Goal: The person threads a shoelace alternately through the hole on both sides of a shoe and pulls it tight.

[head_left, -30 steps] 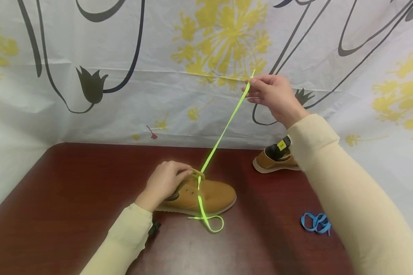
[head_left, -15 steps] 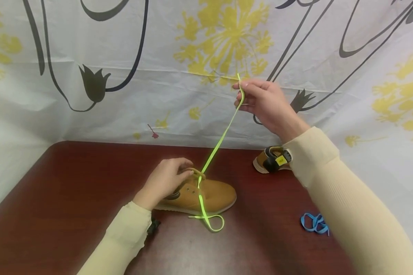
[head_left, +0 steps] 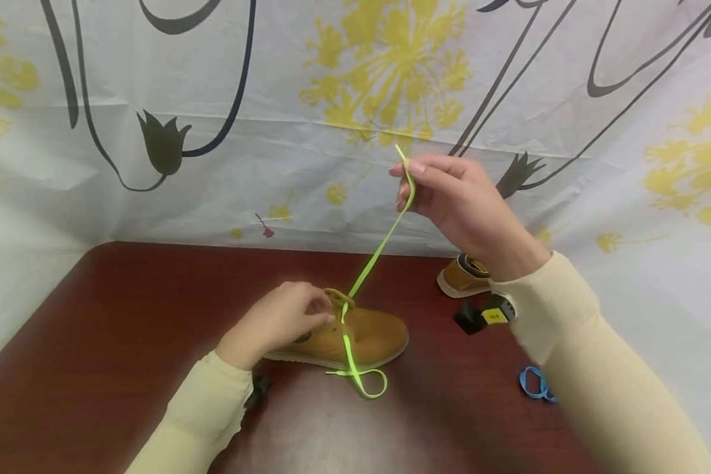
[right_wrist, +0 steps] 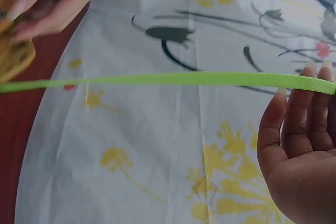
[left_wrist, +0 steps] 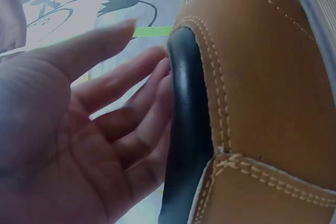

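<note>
Well, the right fingers [head_left: 440,176] pinch a green lace [right_wrist: 184,78].

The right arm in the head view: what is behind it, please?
Behind the right arm appear one end of the farther brown shoe and part of a blue lace. The arm covers the rest of both, so it cannot be seen.

I am remotely viewing what looks like an indoor tabletop spot, though I am failing to tell home from studio. A flower-printed sheet [head_left: 261,85] is hanging behind a dark-red table [head_left: 154,296], whose polished top is catching light.
</note>
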`<action>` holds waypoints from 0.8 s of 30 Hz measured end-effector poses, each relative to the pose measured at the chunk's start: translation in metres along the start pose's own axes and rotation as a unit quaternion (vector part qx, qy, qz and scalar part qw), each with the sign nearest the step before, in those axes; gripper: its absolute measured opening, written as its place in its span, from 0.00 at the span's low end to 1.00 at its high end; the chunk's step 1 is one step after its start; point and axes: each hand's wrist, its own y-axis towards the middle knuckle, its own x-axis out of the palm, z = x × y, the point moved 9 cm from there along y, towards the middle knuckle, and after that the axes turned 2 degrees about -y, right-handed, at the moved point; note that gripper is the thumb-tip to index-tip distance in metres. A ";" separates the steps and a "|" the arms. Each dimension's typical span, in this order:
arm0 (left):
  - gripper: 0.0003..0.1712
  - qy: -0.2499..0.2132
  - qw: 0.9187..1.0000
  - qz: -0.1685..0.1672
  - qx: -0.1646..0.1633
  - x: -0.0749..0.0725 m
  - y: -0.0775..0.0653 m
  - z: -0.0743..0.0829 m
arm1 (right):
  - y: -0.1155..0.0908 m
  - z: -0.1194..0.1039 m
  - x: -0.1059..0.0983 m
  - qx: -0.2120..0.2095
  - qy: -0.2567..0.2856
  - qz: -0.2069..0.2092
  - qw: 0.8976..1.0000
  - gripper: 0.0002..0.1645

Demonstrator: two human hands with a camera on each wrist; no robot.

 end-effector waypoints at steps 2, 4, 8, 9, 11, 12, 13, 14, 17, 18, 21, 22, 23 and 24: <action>0.02 0.001 1.000 -0.027 0.003 0.006 0.000 -0.001 | -0.006 0.002 0.006 -0.004 0.008 -0.011 1.000 0.19; 0.03 0.003 0.999 -0.041 0.004 0.010 0.000 -0.002 | -0.012 0.003 0.012 -0.007 0.015 -0.020 1.000 0.20; 0.04 0.007 0.999 -0.050 0.002 0.012 0.000 -0.004 | -0.028 0.008 0.027 -0.010 0.002 -0.029 1.000 0.18; 0.03 0.006 0.999 -0.051 0.003 0.012 0.000 -0.005 | -0.033 0.010 0.031 -0.011 -0.009 -0.029 0.999 0.17; 0.02 0.008 0.999 -0.051 0.005 0.012 0.000 -0.005 | -0.043 0.014 0.038 -0.013 -0.046 -0.023 0.999 0.14; 0.02 0.010 0.999 -0.050 0.009 0.011 0.000 -0.005 | -0.047 0.016 0.041 -0.014 -0.072 -0.020 0.997 0.13; 0.02 0.012 0.999 -0.048 0.011 0.011 0.000 -0.005 | -0.052 0.019 0.045 -0.016 -0.098 -0.019 0.995 0.12; 0.02 0.015 0.999 -0.045 0.013 0.011 0.000 -0.004 | -0.057 0.021 0.048 -0.018 -0.122 -0.020 0.992 0.12; 0.02 0.023 0.999 -0.036 0.019 0.010 0.000 -0.003 | -0.069 0.031 0.057 -0.022 -0.180 -0.024 0.983 0.13; 0.02 0.026 0.999 -0.033 0.022 0.010 0.000 -0.002 | -0.072 0.036 0.059 -0.021 -0.186 -0.025 0.982 0.13; 0.04 0.029 0.999 -0.024 0.031 0.009 0.000 0.002 | -0.083 0.050 0.063 -0.010 -0.182 -0.022 0.983 0.13; 0.04 0.028 0.999 -0.022 0.034 0.009 0.000 0.003 | -0.087 0.056 0.064 -0.004 -0.174 -0.021 0.984 0.13; 0.05 0.028 0.999 -0.020 0.038 0.009 0.000 0.004 | -0.090 0.062 0.065 0.003 -0.165 -0.020 0.986 0.13; 0.05 0.028 0.999 -0.020 0.041 0.008 0.000 0.005 | -0.093 0.068 0.066 0.011 -0.156 -0.018 0.987 0.13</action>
